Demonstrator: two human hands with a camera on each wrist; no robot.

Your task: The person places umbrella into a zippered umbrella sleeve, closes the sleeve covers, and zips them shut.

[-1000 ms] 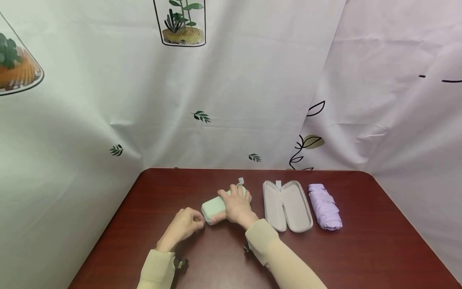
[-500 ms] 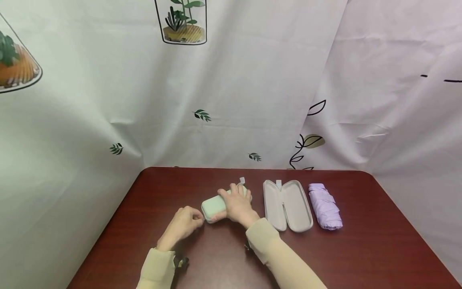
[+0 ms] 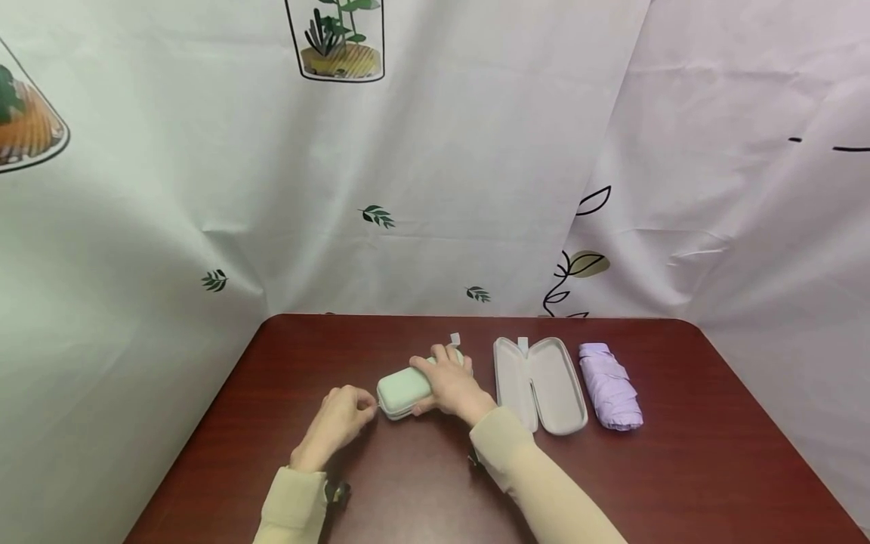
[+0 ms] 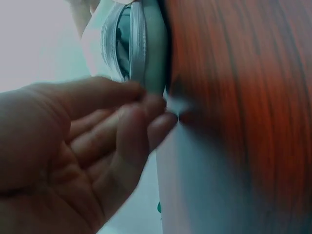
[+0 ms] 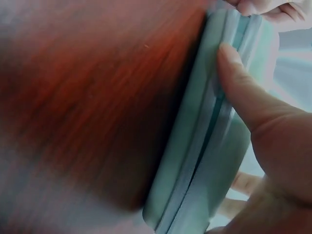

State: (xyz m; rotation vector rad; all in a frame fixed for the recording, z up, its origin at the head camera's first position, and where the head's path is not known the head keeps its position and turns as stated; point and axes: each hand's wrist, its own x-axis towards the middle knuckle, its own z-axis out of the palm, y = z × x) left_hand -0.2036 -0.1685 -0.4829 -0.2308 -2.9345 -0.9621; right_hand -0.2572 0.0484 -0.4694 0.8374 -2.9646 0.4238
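A light green zippered case (image 3: pixel 402 391) lies slantwise on the table. My right hand (image 3: pixel 450 383) grips it from above, fingers over the far side; in the right wrist view the thumb (image 5: pixel 239 83) presses along the zipped side. There the zipper (image 5: pixel 204 131) shows a narrow gap. At the case's near left end my left hand (image 3: pixel 340 419) pinches what seems to be the zipper pull, mostly hidden by the fingertips. The left wrist view shows the zipper teeth parted (image 4: pixel 125 41) at that end, with dark green lining inside.
To the right, a pale grey hinged case (image 3: pixel 557 389) lies spread open on the table. Beyond it is a folded lilac umbrella (image 3: pixel 612 389). A white patterned cloth (image 3: pixel 435 151) hangs behind the dark red table (image 3: pixel 686 468).
My left hand has drawn slightly left, away from the case's end. The right thumb has shifted right along the near side, showing more of the zipper edge. The case stays nearly in place.
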